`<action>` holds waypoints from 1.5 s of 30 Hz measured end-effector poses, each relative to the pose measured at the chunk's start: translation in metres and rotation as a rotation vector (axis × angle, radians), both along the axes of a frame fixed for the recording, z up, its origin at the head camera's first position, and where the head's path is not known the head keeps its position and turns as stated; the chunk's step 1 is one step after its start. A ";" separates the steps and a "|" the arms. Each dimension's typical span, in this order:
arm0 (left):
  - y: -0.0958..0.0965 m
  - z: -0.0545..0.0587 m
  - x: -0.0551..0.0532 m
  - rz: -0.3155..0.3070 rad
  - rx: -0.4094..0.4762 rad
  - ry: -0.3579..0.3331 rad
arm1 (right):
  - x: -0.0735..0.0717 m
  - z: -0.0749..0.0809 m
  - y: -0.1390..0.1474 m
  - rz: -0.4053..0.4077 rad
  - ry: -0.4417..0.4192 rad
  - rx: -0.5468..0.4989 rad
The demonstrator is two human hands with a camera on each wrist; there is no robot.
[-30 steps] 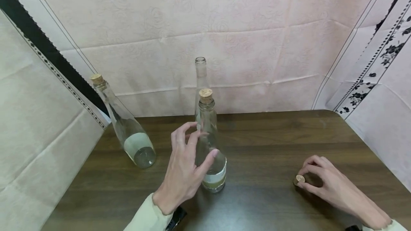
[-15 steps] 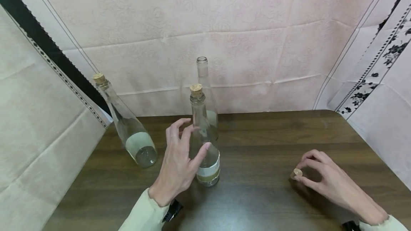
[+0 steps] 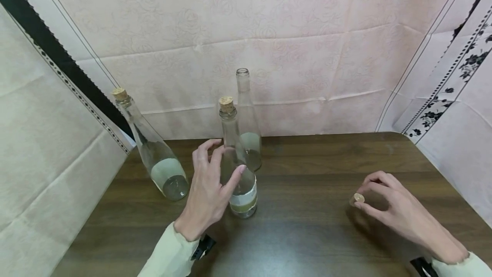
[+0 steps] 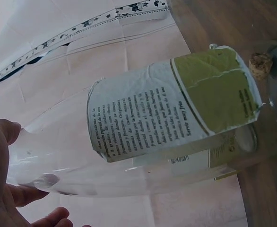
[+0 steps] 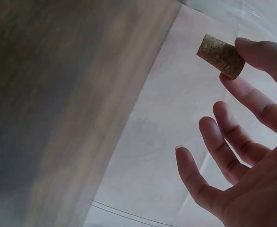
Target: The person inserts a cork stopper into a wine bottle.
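Over the left half of the tabletop (image 3: 307, 208), the left hand (image 3: 209, 187) curls round a corked glass bottle (image 3: 247, 187), seemingly to steady it. Well to the right, the right hand (image 3: 399, 213) pinches a cork stopper (image 5: 221, 56) near 1 end, apparently to leave the other bare.

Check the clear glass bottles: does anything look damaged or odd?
Yes: the pale-and-green paper label on the clear corked glass bottle in the left hand is creased, with ragged edges.
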State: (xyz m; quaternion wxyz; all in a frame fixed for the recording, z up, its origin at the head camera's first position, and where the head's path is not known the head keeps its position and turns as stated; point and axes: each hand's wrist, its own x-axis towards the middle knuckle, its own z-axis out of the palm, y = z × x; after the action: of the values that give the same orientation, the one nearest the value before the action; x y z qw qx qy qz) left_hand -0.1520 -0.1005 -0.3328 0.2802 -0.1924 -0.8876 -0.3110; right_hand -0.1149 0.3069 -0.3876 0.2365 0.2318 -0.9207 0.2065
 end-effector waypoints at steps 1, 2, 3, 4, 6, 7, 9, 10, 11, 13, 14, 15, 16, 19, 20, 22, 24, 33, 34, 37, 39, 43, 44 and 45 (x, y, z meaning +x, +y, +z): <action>-0.001 0.000 -0.001 0.004 0.001 0.000 | 0.000 0.001 0.000 0.004 0.000 -0.001; -0.002 0.000 -0.001 0.008 0.001 -0.002 | -0.001 0.002 0.000 0.006 0.002 -0.001; -0.003 0.000 -0.001 0.014 0.001 -0.004 | -0.001 0.003 0.000 0.004 0.005 0.002; -0.003 0.000 -0.002 0.018 0.002 -0.008 | -0.001 0.004 0.000 0.006 0.008 0.003; -0.004 0.001 -0.003 0.029 0.003 -0.016 | -0.002 0.007 0.000 0.001 0.015 0.009; -0.005 0.001 -0.004 0.033 0.005 -0.020 | -0.002 0.009 0.000 -0.002 0.021 0.011; -0.006 0.001 -0.005 0.039 0.009 -0.028 | -0.004 0.014 0.000 -0.001 0.033 0.009; -0.006 0.001 -0.006 0.040 0.011 -0.030 | -0.004 0.016 0.000 0.003 0.038 0.005; -0.007 0.001 -0.007 0.043 0.014 -0.032 | -0.004 0.018 0.000 0.003 0.043 0.003; -0.008 0.001 -0.009 0.046 0.020 -0.032 | -0.005 0.022 -0.001 0.004 0.051 -0.003; -0.008 0.000 -0.011 0.049 0.022 -0.032 | -0.006 0.023 -0.001 0.006 0.054 -0.007; -0.009 0.000 -0.012 0.052 0.024 -0.030 | -0.006 0.025 -0.002 0.009 0.057 -0.009; -0.010 0.000 -0.013 0.055 0.027 -0.029 | -0.007 0.026 -0.002 0.011 0.059 -0.011; -0.012 -0.001 -0.016 0.064 0.034 -0.032 | -0.008 0.031 -0.004 0.017 0.067 -0.016; -0.013 -0.001 -0.017 0.066 0.035 -0.034 | -0.008 0.032 -0.005 0.022 0.071 -0.020; -0.014 -0.001 -0.018 0.070 0.040 -0.041 | -0.009 0.035 -0.007 0.033 0.079 -0.025; -0.015 -0.001 -0.020 0.076 0.043 -0.049 | -0.009 0.038 -0.008 0.043 0.088 -0.030; -0.018 -0.001 -0.026 0.105 0.045 -0.060 | -0.010 0.051 -0.015 0.047 0.068 -0.031; -0.018 0.000 -0.027 0.109 0.046 -0.062 | -0.010 0.053 -0.016 0.046 0.063 -0.032; -0.019 0.000 -0.031 0.116 0.053 -0.064 | -0.010 0.058 -0.019 0.051 0.077 -0.033; -0.020 0.000 -0.034 0.115 0.058 -0.061 | -0.009 0.061 -0.021 0.056 0.094 -0.037; -0.021 -0.001 -0.038 0.118 0.067 -0.072 | -0.010 0.067 -0.024 0.090 0.151 -0.061; -0.021 -0.001 -0.038 0.120 0.068 -0.078 | -0.010 0.068 -0.025 0.099 0.168 -0.066; -0.022 -0.001 -0.039 0.121 0.068 -0.085 | -0.010 0.069 -0.026 0.104 0.174 -0.072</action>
State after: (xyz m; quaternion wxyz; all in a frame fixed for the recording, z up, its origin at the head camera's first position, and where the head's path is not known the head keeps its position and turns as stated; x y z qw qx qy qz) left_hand -0.1911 -0.1222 -0.3333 0.2668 -0.1154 -0.8977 -0.3312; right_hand -0.1249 0.2811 -0.3190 0.3128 0.2875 -0.8754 0.2307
